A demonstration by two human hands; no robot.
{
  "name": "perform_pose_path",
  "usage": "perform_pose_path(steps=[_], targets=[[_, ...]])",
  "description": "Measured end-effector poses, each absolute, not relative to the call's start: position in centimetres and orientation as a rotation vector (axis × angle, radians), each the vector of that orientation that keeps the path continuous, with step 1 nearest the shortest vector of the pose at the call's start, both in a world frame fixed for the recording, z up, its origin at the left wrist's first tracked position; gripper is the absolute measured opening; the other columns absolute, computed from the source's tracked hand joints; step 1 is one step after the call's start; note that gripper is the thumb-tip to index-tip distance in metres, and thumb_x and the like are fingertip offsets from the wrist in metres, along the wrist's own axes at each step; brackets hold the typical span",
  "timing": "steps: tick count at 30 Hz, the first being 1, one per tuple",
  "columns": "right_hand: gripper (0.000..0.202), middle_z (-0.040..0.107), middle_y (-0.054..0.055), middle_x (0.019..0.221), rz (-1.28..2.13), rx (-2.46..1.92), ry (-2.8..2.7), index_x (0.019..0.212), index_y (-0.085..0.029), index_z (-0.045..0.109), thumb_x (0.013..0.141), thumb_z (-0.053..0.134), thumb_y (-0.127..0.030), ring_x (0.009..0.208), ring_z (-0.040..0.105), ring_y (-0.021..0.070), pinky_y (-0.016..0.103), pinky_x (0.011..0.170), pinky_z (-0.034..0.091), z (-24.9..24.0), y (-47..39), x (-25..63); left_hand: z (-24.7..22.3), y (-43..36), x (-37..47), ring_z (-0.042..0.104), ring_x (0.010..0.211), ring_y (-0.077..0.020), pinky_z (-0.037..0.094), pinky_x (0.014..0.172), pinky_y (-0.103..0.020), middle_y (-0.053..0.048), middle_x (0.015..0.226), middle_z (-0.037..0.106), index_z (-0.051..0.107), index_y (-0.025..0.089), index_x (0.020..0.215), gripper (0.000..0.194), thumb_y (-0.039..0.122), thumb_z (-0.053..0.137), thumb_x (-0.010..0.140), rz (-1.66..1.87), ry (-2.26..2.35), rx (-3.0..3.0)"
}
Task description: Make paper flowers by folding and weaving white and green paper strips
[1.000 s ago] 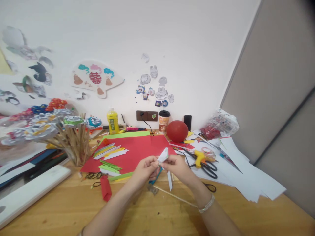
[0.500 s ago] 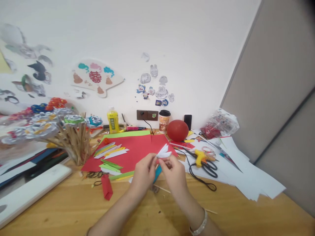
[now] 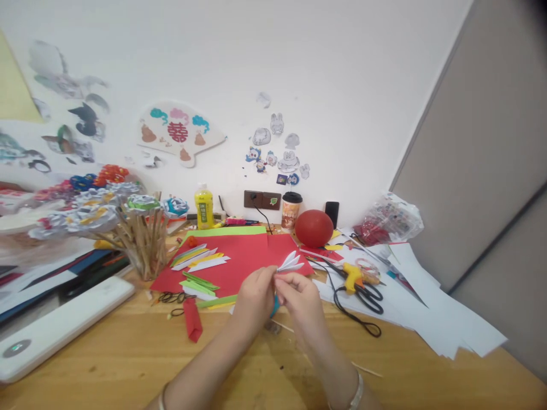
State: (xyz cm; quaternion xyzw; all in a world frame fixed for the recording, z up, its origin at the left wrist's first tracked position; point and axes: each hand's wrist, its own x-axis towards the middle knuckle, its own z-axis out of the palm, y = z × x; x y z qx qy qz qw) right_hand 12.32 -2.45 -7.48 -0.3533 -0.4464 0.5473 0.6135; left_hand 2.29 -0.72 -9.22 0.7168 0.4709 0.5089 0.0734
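Observation:
Fanned white paper petals [image 3: 290, 262] stick out above my fingertips, over the red paper sheet [image 3: 239, 267]. Closed around their lower end are my left hand [image 3: 256, 296] and my right hand [image 3: 302, 299], thumbs and forefingers pinched close together. The pinched end itself is hidden by the fingers. Between and below the hands a bit of blue paper [image 3: 276, 306] shows; whether it is held or lies on the table, I cannot tell. Folded white and yellow paper strips [image 3: 209, 261] and green strips [image 3: 200, 282] lie on the red sheet, left of my hands.
A yellow glue gun [image 3: 352, 277] and black-handled scissors [image 3: 368, 299] lie at the right by white paper sheets [image 3: 444, 310]. Behind stand a red balloon [image 3: 314, 228], a cup [image 3: 290, 210] and a yellow bottle [image 3: 204, 208]. Paper flowers on sticks [image 3: 145, 245] stand left, near a folded red paper [image 3: 192, 320].
The whole scene has shifted a little to the right in view. The white petals look more fanned out, and less of the blue paper shows between my hands.

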Motion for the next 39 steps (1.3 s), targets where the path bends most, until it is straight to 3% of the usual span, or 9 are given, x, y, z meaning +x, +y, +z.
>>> perform_pose_path(steps=[5,13,21,26,31,35,39], targets=[[0.012,0.046,-0.005,0.047,1.353,-0.709,-1.081,0.067,-0.014,0.061,0.065,0.064,-0.025,0.047,0.04,0.0076,0.021,0.047,0.031,-7.9,-2.6,13.3,-8.2,-1.2,2.4,0.059,0.078,-0.0188,0.043,0.073,-0.028,-0.008,0.086,0.066,0.06,0.019,0.089,0.021,0.02,0.042,0.077,1.561,1.385,1.996],[0.022,0.049,-0.006,0.054,1.293,-0.739,-1.304,0.084,-0.018,0.056,0.07,0.063,-0.034,0.049,0.042,0.0079,0.02,0.05,0.034,-9.4,-1.1,16.3,-6.6,-1.9,2.8,0.048,0.055,-0.0122,0.037,0.054,-0.021,0.001,0.06,0.054,0.055,0.017,0.077,0.019,0.034,0.047,0.079,1.372,1.17,1.736],[0.02,0.063,0.004,0.074,0.548,-0.817,-2.196,0.069,-0.019,0.064,0.081,0.05,-0.027,0.077,0.055,0.0171,0.029,0.073,0.04,-7.6,1.1,20.1,-5.7,-1.9,2.1,0.04,0.052,-0.0085,0.031,0.05,-0.019,0.004,0.057,0.045,0.051,0.016,0.069,0.026,0.04,0.046,0.079,1.057,0.873,1.706],[0.027,0.062,0.004,0.073,0.283,-0.879,-2.463,0.077,-0.018,0.064,0.085,0.039,-0.018,0.071,0.055,0.0139,0.023,0.063,0.039,-7.3,2.6,20.6,-5.1,-2.1,1.8,0.038,0.05,-0.0086,0.03,0.048,-0.019,0.004,0.054,0.046,0.05,0.016,0.064,0.03,0.043,0.046,0.078,0.855,0.832,1.771],[0.014,0.063,0.005,0.076,-0.119,-0.94,-2.893,0.086,-0.017,0.062,0.078,0.051,-0.019,0.071,0.056,0.0157,0.022,0.058,0.036,-5.2,4.2,20.0,-5.9,-2.1,1.7,0.043,0.054,-0.0107,0.031,0.05,-0.02,0.003,0.056,0.048,0.049,0.017,0.061,0.029,0.039,0.044,0.079,0.74,0.91,1.904],[0.015,0.064,0.005,0.068,-0.146,-1.098,-3.044,0.07,-0.017,0.065,0.076,0.051,-0.015,0.06,0.056,0.0147,0.023,0.053,0.033,-2.8,4.6,18.1,-7.4,-2.0,2.4,0.042,0.052,-0.0121,0.029,0.049,-0.02,0.002,0.054,0.049,0.052,0.018,0.059,0.025,0.033,0.044,0.077,0.736,1.021,1.982],[0.015,0.063,0.009,0.06,-0.14,-1.342,-2.996,0.058,-0.013,0.064,0.063,0.054,-0.003,0.058,0.056,0.0167,0.025,0.052,0.034,-0.7,3.5,15.4,-8.6,-1.8,3.3,0.041,0.05,-0.0127,0.027,0.049,-0.022,0.001,0.053,0.051,0.052,0.018,0.055,0.022,0.026,0.045,0.074,0.851,1.145,1.984]])
